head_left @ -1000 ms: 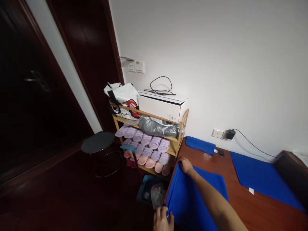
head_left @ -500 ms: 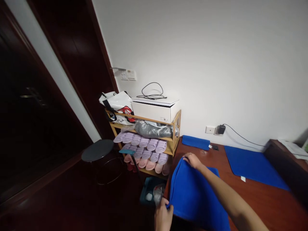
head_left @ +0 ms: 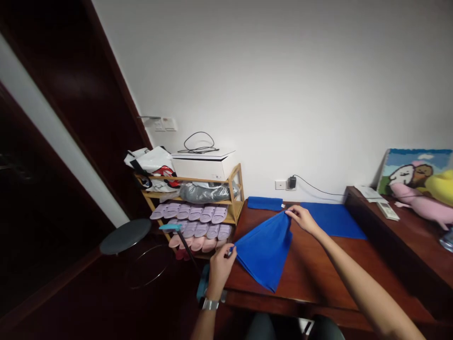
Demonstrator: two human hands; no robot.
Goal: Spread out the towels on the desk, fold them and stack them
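Note:
A blue cloth (head_left: 265,250) is stretched between my two hands above the front left of the reddish-brown table (head_left: 329,264), its lower part hanging to a point near the front edge. My left hand (head_left: 222,264) pinches its left corner. The upper right corner is pinched by my right hand (head_left: 300,218). Behind it, a folded blue cloth (head_left: 264,203) lies by the wall. Another blue cloth (head_left: 334,220) lies flat beyond my right hand, partly hidden by it.
Left of the table stands a wooden rack (head_left: 234,208) with slippers, a white box (head_left: 201,166) and a bag. A round stool (head_left: 125,236) is further left. A raised ledge (head_left: 396,231) at the right holds a remote and plush toys.
Both hands have lifted the cloth and pulled its edge taut, the right hand moving rightward and up. The view has turned right, bringing the plush toys and picture into sight.

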